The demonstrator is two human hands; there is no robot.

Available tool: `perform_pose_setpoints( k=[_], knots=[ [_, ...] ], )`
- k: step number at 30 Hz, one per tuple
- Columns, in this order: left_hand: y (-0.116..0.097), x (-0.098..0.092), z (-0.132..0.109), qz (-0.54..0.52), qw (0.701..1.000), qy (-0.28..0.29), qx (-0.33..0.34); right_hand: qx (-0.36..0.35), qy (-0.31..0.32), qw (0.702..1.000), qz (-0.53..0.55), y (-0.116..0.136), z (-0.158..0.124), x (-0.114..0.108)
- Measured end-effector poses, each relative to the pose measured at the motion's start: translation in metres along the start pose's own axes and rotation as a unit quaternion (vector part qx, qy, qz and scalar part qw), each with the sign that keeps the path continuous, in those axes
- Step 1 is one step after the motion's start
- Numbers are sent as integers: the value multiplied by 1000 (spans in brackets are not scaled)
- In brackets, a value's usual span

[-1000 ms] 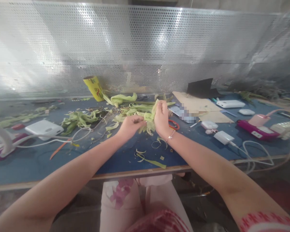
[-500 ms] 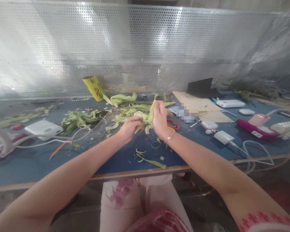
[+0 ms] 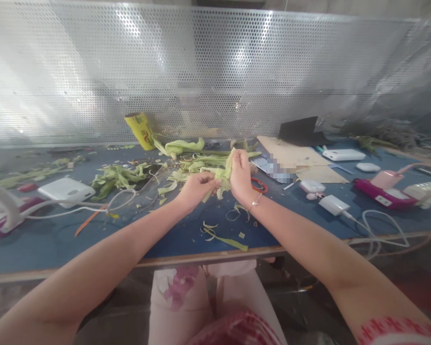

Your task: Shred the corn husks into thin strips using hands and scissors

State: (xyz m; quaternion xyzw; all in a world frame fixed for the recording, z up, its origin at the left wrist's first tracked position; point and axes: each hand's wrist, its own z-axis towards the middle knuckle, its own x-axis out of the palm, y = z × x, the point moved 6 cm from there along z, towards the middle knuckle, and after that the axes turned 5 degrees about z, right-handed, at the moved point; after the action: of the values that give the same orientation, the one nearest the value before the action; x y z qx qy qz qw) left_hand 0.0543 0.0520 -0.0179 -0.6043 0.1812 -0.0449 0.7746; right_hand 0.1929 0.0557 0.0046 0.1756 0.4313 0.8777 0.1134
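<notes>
My right hand (image 3: 241,178) is wrapped round a pale green leafy stalk (image 3: 222,175) above the middle of the blue table. The fingers of my left hand (image 3: 196,191) are pinched on the stalk's lower left side. Its exact kind is hard to make out, and my fingers hide part of it. Just behind my hands lies a loose heap of similar green leaves (image 3: 197,165), with a larger curled leaf (image 3: 185,146) at its back. An orange-red loop (image 3: 260,186), perhaps a scissors handle, shows beside my right wrist. Thin green strips (image 3: 230,243) lie near the front edge.
Another leaf pile (image 3: 118,179) lies to the left, near a white power bank (image 3: 66,190). A yellow tube (image 3: 140,130) leans at the back by the perforated metal screen (image 3: 215,62). Cardboard (image 3: 294,153), a white charger (image 3: 333,205) and cables (image 3: 384,220) occupy the right side.
My left hand has shifted slightly right along the stalk, closer to my right hand. My right hand keeps its grip and has barely moved.
</notes>
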Motion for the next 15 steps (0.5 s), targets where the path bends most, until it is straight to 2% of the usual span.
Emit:
perform_pose_setpoints(
  k=[6,11,13,15],
  knots=[
    [2,-1,3,5,1000,12,-12,-6,-7,1000,-10,-2,3,-3],
    [-2,1,-1,73,996,27,-41,12,3,1000,2,-2,3,-1],
    [-4,1,-1,60,998,21,-24,-2,13,1000,-4,1,3,0],
    [-6,-4,0,9,1000,-10,6,-18,22,999,-15,4,2,2]
  ],
)
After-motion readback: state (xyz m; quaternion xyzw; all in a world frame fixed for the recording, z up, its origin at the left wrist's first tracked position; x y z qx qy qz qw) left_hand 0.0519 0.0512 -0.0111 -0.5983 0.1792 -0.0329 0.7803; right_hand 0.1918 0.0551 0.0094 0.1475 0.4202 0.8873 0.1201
